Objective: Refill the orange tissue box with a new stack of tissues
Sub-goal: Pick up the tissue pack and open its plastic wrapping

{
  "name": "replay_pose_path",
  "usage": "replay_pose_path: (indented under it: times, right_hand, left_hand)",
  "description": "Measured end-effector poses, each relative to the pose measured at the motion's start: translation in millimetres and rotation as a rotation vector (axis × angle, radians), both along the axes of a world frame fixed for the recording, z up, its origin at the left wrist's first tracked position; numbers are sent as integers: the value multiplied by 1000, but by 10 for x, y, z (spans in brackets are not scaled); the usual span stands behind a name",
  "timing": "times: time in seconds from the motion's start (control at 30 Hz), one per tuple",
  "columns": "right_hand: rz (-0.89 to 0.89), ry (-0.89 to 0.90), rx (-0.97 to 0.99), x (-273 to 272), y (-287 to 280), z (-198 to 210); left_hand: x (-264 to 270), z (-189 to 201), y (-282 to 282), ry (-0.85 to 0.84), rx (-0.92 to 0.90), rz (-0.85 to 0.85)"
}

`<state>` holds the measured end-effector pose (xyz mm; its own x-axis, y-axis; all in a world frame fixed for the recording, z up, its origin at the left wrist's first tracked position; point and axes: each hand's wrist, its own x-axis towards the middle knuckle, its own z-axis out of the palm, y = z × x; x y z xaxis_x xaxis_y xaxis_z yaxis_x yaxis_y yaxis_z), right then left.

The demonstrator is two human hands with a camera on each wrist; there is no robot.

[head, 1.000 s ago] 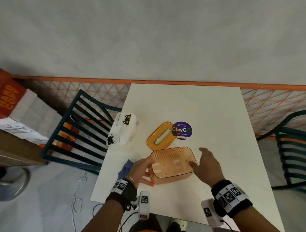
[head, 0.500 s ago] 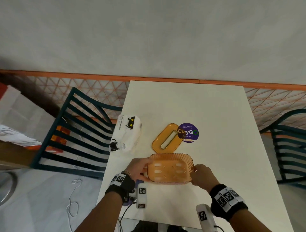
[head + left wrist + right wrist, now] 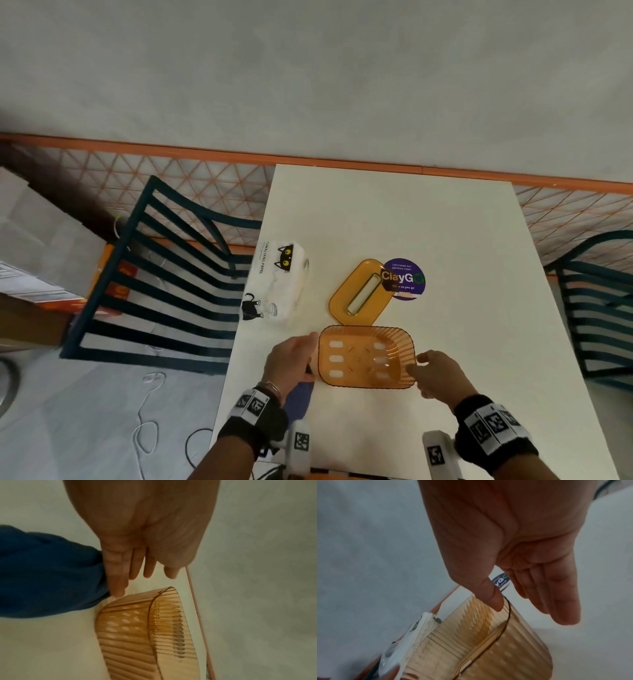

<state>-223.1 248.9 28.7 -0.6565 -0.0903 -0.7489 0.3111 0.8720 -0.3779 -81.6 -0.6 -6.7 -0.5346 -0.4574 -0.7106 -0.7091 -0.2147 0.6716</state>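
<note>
– Now, the head view first: where is the box?
– The orange tissue box (image 3: 366, 358), open and empty, sits on the white table (image 3: 394, 212) near its 6 o'clock edge. Its lid (image 3: 359, 293) lies at the box's 12 o'clock and the tissue pack (image 3: 277, 284) at its 10 o'clock. The left hand (image 3: 291, 356) is at the box's 9 o'clock end, the right hand (image 3: 436, 371) at 3 o'clock.
– And the left wrist view?
– The left hand (image 3: 142, 527) has its fingers straight and pressed together. One fingertip (image 3: 118, 586) touches a ribbed corner of the box (image 3: 137, 628). A blue cloth (image 3: 42, 572) lies at 9 o'clock.
– The right wrist view?
– On the right hand (image 3: 513, 540), the thumb (image 3: 493, 601) tip rests on the rim of the box (image 3: 522, 649). The fingers are straight and together outside the wall. Whether they touch it I cannot tell.
– Which step is this?
– It is probably squaring the empty box. The next move calls for a reach to 10 o'clock for the pack. It looks wrapped, so it likely needs opening before loading.
</note>
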Motion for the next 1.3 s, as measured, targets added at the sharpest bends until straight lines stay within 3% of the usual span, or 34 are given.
replay_pose_path:
  times: [0.07,0.13,0.2,0.27,0.47,0.57,0.6,0.67,0.73,0.8,0.97,1.17,1.3]
  right_hand:
    - [58,87,59,-27,25,31]
    - [80,153,55,-49,-12,103]
    - [88,209,37,-92,-61,149]
    - [118,258,24,-136,-143,183]
    - [173,333,-8,-222,-416,261]
    - [224,358,9,-186,-525,313]
    - [236,394,19,-176,-548,336]
    - [242,462,6,-179,-587,382]
    - [255,481,-41,-178,-635,425]
    - [292,466,-83,-163,-705,475]
    - [363,467,-172,-91,-861,582]
    - [388,406,-174,-15,-843,555]
    - [439,383,-165,51,-851,541]
  left_hand:
    - [135,-37,-22,0,-269,-105]
    - [302,-78,-52,-55,-545,-409]
    - [407,-111,-54,-178,-651,-746]
    - [471,-185,-44,-233,-598,-879]
    - [597,-156,-163,-105,-498,-891]
    - [664,-109,-237,-151,-512,-950]
    - [664,-67,-291,-137,-493,-878]
    - [575,68,-447,-78,-508,-562]
    - [399,216,-676,-38,-642,-245]
    - [200,374,-894,5,-789,-154]
    - [-62,339,-1063,-161,-964,-591]
    - [53,46,-962,-79,-1011,-618]
    - [253,-76,-817,-136,-1071,-724]
